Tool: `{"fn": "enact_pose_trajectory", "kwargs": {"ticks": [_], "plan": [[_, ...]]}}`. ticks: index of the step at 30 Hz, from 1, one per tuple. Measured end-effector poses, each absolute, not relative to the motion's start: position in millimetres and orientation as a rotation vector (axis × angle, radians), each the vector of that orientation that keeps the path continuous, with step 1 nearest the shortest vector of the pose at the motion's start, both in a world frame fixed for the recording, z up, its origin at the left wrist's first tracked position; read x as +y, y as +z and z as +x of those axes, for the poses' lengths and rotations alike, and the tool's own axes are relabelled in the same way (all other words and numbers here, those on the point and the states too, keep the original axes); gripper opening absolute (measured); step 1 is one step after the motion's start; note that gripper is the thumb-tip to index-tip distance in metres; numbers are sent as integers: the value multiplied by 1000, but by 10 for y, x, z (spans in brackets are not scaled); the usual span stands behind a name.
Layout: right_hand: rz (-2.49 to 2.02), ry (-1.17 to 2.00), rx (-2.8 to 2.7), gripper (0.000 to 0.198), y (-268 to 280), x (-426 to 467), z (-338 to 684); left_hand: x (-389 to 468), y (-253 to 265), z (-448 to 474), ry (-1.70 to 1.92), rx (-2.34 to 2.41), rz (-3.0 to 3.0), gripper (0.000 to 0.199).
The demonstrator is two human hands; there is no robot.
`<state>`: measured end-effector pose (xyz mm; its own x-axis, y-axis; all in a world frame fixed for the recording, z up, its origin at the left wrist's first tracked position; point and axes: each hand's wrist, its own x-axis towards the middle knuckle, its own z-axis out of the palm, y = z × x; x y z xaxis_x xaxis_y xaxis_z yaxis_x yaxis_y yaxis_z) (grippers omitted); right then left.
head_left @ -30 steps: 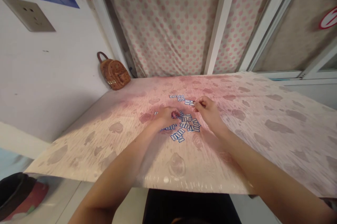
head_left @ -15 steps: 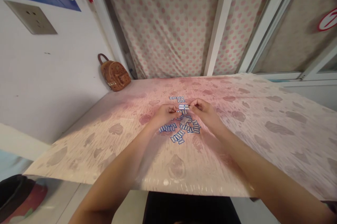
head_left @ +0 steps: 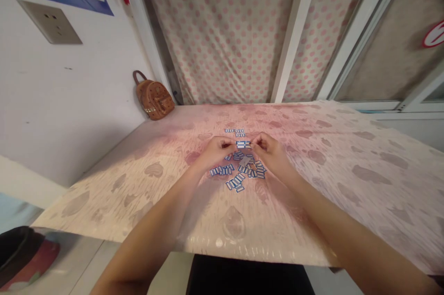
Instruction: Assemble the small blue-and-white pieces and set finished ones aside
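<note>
Between my hands is a small strip of white, blue-edged labels (head_left: 243, 144), held just above the table. My left hand (head_left: 221, 150) pinches its left end, fingers closed. At the right end, the thumb and fingers of my right hand (head_left: 266, 147) are closed on the same strip. Below my hands lies a loose pile of similar white and blue pieces (head_left: 236, 181), some overlapping. Farther back, several more blue-edged pieces (head_left: 235, 131) lie in short, neat rows. The print on the pieces is too small to read.
A patterned cloth (head_left: 347, 170) covers the table. A brown mini backpack (head_left: 156, 99) leans against the wall at the back left. Behind the table hangs a dotted curtain (head_left: 222, 31). A dark-rimmed bin (head_left: 27, 258) stands on the floor at the lower left.
My left hand has moved up to the strip's left end, so both hands now hold it. The strip has come slightly lower in view, and the whole view has shifted a little.
</note>
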<state>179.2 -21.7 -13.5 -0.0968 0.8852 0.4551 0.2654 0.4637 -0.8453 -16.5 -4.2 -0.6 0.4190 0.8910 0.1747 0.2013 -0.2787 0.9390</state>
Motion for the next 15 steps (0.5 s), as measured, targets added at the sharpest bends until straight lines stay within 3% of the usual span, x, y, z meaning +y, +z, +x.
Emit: {"fn": "enact_pose_trajectory", "kwargs": {"ticks": [15], "plan": [[-1083, 608, -1646, 13, -145, -225, 1785, -117, 66, -112, 918, 961, 1687, 14]]}}
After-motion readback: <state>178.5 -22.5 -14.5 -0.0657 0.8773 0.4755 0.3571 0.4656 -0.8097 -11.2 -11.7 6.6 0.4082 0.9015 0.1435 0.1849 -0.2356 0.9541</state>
